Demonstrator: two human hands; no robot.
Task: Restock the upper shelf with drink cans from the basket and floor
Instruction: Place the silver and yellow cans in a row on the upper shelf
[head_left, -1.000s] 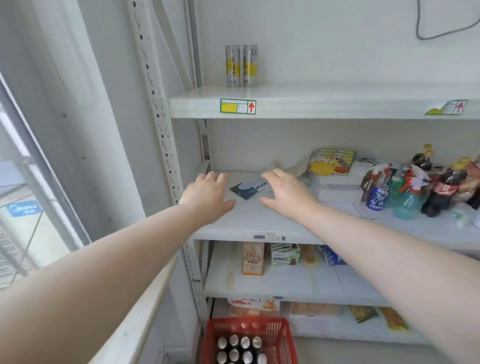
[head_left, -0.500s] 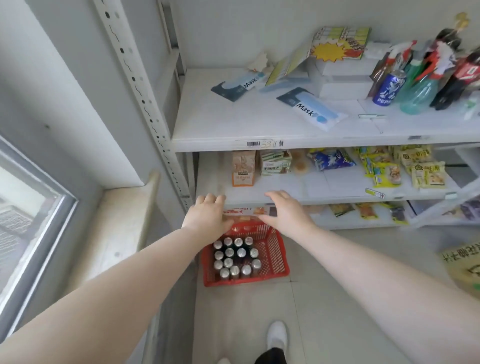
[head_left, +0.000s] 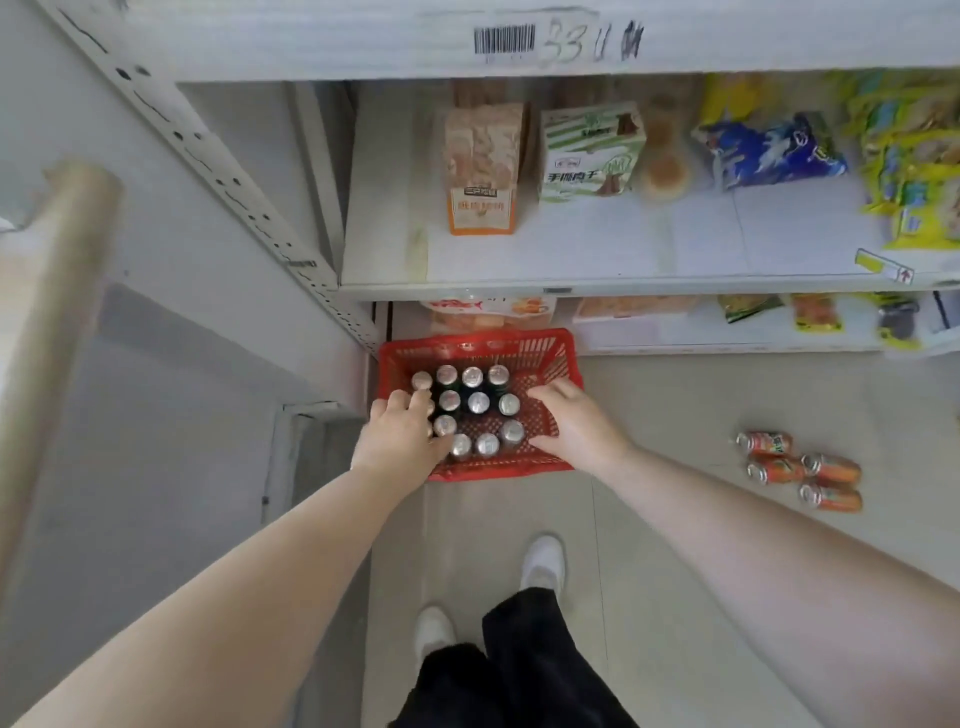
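A red plastic basket (head_left: 478, 343) of open lattice sits on the pale tiled floor (head_left: 675, 405) at twelve o'clock from a person standing before a white metal shelf (head_left: 571, 254). It holds about a dozen upright drink cans (head_left: 478, 402), dark-bodied with round silver tops, packed in rows toward the basket's nine o'clock side. The mesh bottom shows bare toward three o'clock.

Four more orange cans (head_left: 800, 470) lie on their sides in a loose cluster on the floor at about two o'clock from the person's feet, well apart from the basket.

Both bare arms stretch straight down and forward. The left hand (head_left: 400, 441) lies palm down over the cans at the basket's nine o'clock edge, fingers resting on their tops. Whether it has closed on one cannot be told. The right hand (head_left: 576, 426) hovers over the three o'clock side, fingers spread wide and holding nothing, its thumb just beside the nearest can.

On the shelf above stand an orange carton (head_left: 483, 166) and a green-striped box (head_left: 589, 150). White shoes (head_left: 543, 564) show at six o'clock.
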